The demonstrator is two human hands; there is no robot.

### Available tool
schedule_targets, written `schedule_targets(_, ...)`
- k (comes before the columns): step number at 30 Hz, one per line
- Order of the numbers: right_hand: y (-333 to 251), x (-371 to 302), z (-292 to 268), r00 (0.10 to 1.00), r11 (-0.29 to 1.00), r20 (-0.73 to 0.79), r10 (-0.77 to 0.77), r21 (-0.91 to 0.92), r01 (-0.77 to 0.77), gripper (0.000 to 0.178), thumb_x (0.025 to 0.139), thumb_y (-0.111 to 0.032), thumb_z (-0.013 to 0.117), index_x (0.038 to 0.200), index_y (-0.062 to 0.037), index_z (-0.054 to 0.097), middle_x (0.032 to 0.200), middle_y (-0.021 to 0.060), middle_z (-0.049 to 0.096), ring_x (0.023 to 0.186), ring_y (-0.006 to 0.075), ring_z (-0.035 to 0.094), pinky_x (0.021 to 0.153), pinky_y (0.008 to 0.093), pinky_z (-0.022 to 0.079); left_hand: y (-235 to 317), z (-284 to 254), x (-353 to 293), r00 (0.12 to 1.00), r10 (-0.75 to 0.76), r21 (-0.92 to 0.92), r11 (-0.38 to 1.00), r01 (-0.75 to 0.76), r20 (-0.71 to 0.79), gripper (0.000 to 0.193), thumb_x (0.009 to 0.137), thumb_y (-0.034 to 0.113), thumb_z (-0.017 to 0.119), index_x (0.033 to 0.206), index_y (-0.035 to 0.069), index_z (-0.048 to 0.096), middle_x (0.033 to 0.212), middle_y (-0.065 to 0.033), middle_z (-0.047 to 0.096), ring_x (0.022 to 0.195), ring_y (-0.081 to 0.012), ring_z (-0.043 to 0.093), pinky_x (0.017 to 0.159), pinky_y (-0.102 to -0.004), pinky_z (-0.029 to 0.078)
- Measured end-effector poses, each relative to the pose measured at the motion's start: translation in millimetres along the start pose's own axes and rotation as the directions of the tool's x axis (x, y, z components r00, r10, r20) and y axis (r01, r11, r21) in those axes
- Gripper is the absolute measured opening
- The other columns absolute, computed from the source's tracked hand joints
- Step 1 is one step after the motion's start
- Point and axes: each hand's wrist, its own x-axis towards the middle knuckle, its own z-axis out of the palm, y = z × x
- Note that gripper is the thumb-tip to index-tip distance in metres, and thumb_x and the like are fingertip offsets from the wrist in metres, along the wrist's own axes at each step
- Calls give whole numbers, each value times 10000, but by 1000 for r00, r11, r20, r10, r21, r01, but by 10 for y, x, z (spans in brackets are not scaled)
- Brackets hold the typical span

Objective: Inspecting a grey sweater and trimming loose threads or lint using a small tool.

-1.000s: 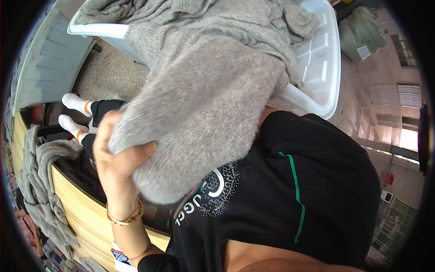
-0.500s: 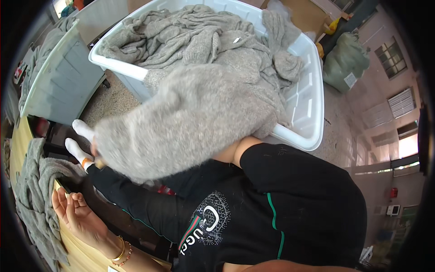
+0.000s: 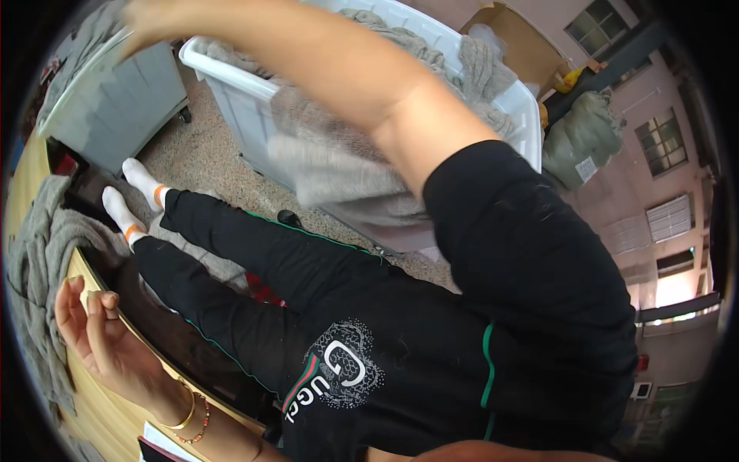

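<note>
My right arm stretches across the upper part of the head view, and my right hand [image 3: 154, 25] is at the upper left, over the rim of the left grey bin [image 3: 119, 108]. Motion smears it somewhat, but its fingers look spread and no garment shows in them. A grey knitted garment [image 3: 339, 169] hangs over the near side of the white bin [image 3: 246, 127], below my forearm and partly blurred. At the lower left, my left hand [image 3: 104, 331] is held above the wooden table, palm up, fingers loosely bent and apart, holding nothing visible.
Grey knitwear [image 3: 42, 239] drapes over the wooden table [image 3: 127, 416] at my left. More knits [image 3: 85, 46] lie in the left bin. My outstretched legs [image 3: 254, 231] lie between table and white bin. A full greenish sack [image 3: 581, 138] and a cardboard box [image 3: 516, 38] stand at the back right.
The grey garment has left my right hand and now hangs over the white bin's side. My right arm has swung up and left toward the other bin. My left hand has shifted slightly left.
</note>
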Motion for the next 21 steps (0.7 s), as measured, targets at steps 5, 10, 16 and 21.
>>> schedule_targets(5, 1861, -1049, 261, 927, 922, -79, 368, -98, -374, 611, 654, -439, 869, 1008, 39, 729, 1060, 300, 712, 1030, 436, 697, 915, 487, 567, 14, -259, 77, 999, -6, 37, 999, 7, -48, 383, 1016, 7, 538, 1388, -83, 517, 1338, -171, 570, 960, -166, 608, 929, -314, 501)
schedule_targets(10, 2964, -2427, 383, 668, 696, 205, 716, -281, -660, 891, 594, -756, 820, 1053, 5, 748, 1001, 189, 756, 895, 294, 735, 815, 399, 572, -196, -242, 43, 999, -35, 103, 994, 38, -27, 348, 1016, 10, 542, 1352, -83, 537, 1295, -162, 600, 959, -155, 608, 916, -303, 499)
schedule_targets(16, 3209, -3377, 949, 183, 102, 544, 819, 175, -979, 861, 630, -605, 896, 1172, 38, 712, 1045, 121, 752, 898, 255, 728, 806, 351, 583, -436, -109, 0, 992, -126, 180, 975, 126, -13, 240, 1007, -10, 566, 1239, -38, 621, 1223, -118, 632, 946, -124, 590, 864, -268, 499)
schedule_targets(21, 3325, -3583, 1383, 181, 56, 308, 934, 374, -926, 647, 733, -334, 894, 1147, 113, 677, 1056, 181, 739, 874, 297, 736, 778, 427, 600, -568, -49, -27, 982, -187, 182, 965, 187, -21, 240, 1010, -15, 560, 1241, -25, 622, 1208, -106, 635, 924, -121, 579, 856, -266, 497)
